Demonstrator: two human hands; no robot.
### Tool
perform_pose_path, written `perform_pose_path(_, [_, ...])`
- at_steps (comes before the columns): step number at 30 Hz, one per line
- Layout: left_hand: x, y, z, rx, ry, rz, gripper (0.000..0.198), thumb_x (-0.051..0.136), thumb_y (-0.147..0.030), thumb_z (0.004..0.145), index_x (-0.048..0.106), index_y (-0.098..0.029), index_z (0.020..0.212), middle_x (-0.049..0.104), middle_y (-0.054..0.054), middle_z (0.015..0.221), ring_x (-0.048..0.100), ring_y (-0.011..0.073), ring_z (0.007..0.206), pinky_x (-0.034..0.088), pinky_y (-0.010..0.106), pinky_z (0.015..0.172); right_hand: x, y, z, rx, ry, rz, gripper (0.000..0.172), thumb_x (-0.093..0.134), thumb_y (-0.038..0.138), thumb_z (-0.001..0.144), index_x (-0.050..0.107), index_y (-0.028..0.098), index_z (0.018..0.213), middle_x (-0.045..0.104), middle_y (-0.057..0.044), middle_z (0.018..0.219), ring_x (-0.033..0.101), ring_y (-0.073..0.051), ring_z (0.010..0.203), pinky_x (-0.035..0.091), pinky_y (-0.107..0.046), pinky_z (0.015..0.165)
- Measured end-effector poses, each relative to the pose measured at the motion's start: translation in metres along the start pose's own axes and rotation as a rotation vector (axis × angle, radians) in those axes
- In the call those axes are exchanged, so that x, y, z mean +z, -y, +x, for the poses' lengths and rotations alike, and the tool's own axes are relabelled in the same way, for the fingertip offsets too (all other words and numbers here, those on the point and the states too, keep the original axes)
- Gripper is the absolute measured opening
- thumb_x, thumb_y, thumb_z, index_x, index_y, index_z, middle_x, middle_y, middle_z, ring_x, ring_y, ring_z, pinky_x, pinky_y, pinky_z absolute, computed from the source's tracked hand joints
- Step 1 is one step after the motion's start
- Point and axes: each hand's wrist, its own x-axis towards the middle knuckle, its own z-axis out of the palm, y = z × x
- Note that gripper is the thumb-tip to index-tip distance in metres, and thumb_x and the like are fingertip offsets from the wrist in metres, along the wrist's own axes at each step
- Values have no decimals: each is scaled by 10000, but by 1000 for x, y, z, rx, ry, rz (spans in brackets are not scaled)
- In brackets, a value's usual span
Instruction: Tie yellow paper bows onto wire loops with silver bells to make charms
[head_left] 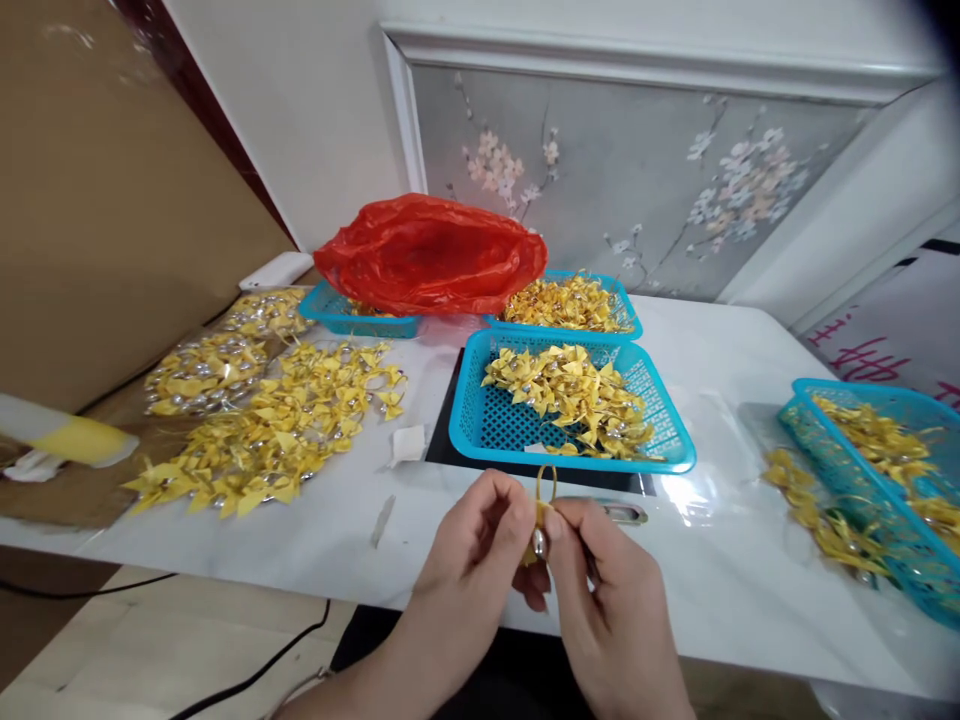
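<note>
My left hand (480, 545) and my right hand (600, 590) meet above the near edge of the white table (337, 530). Both pinch one small yellow ribbon piece (543, 505) with a loop on top and a silver bead below. Just behind my hands stands a blue basket (480, 420) partly filled with similar yellow bows. A big pile of yellow bows (277, 425) lies loose on the table to the left.
Two more blue baskets stand at the back, one under a red plastic bag (427, 255), one full of bows (570, 300). Another blue basket (877, 450) sits at the right edge. Cardboard and a white-yellow tool (67, 435) lie at the left.
</note>
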Motion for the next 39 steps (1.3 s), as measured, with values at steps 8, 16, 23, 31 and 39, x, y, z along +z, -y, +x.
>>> perform_pose_path(8, [6,4,1,-79,-34,-301,305,662,-374,875,544,-180,672,522,-47,596,456,92,544,451,200,538,1,-13,5,-9,-65,159,318,484,423,996,572,207,779,533,20,620,478,-119,522,398,-216,469])
perform_pose_path(16, [1,0,-1,-100,5,-216,313,634,-324,894,508,-185,644,497,-48,611,461,103,579,469,214,581,1,-17,5,98,-10,378,310,498,435,997,569,208,797,553,19,674,513,-120,582,439,-210,513])
perform_pose_path(23, [-26,-10,-4,-43,99,-133,333,580,-523,901,605,-196,843,589,4,810,540,159,777,513,282,693,-2,3,10,-45,-44,-31,336,509,418,972,624,192,752,565,12,647,513,-121,571,428,-205,517])
perform_pose_path(31, [-24,-1,-2,-199,56,-458,285,774,-299,787,568,-164,644,573,-13,649,503,106,615,450,226,603,14,4,5,34,-60,54,316,548,457,942,630,195,785,624,-7,705,538,-143,616,448,-235,561])
perform_pose_path(39, [-37,4,-5,-193,78,-567,277,771,-272,800,575,-159,641,581,-7,655,519,100,622,453,222,625,20,-5,14,47,70,121,310,536,455,967,598,195,811,559,14,681,494,-119,603,420,-199,532])
